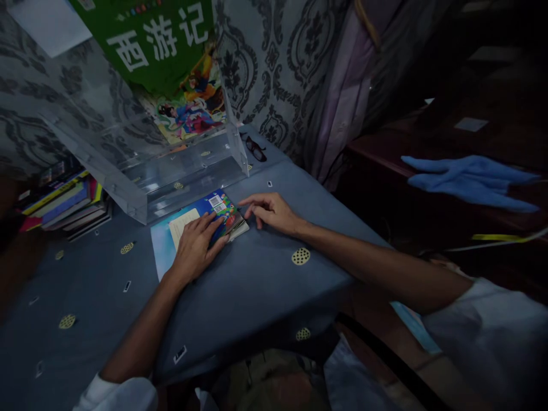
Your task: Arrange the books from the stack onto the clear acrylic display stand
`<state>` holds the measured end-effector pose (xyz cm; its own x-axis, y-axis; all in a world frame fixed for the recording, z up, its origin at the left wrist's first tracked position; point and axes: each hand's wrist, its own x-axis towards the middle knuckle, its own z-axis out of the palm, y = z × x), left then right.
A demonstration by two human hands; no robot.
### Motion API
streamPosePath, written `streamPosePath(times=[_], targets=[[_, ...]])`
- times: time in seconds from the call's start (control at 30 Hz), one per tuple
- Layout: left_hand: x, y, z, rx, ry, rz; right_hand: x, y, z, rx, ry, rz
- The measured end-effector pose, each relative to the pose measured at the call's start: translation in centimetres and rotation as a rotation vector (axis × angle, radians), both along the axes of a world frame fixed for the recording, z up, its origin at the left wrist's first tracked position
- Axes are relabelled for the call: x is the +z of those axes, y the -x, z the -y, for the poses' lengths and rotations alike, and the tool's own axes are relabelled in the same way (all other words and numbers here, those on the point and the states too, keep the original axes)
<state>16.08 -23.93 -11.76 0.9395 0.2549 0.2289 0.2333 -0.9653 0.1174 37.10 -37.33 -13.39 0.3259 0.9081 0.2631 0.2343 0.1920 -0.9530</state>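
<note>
A thin book [165, 242] with a blue printed cover lies on the table in front of me, a barcode panel near its far right part. Flat across its cover rests my left hand [197, 242], fingers spread. My right hand [272, 211] is at the book's right edge with the index finger stretched out and the other fingers partly curled. Nothing shows in its grasp. Just behind the book stands a clear acrylic rack [145, 214], and a green picture book [171, 74] with white Chinese characters leans upright in it.
Stacked books [79, 200] sit left of the rack. Glasses [256, 149] lie near the table's back corner. On a dark red surface at right are blue gloves [466, 178]. A patterned wall [269, 63] and a curtain [342, 97] border the table [257, 302].
</note>
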Motion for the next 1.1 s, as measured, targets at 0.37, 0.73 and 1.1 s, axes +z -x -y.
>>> streamPosePath(times=[0.37, 0.73, 1.1], targets=[[-0.1, -0.1, 0.1, -0.003, -0.019, 0.01, 0.2, 0.2, 0.1, 0.022, -0.012, 0.027], [-0.3, -0.1, 0.1, 0.018, -0.024, 0.005, 0.2, 0.6, 0.7, 0.027, 0.052, 0.207], [-0.4, 0.0, 0.2, 0.006, -0.039, 0.028, 0.8, 1.2, 3.2, 0.029, 0.005, 0.547]])
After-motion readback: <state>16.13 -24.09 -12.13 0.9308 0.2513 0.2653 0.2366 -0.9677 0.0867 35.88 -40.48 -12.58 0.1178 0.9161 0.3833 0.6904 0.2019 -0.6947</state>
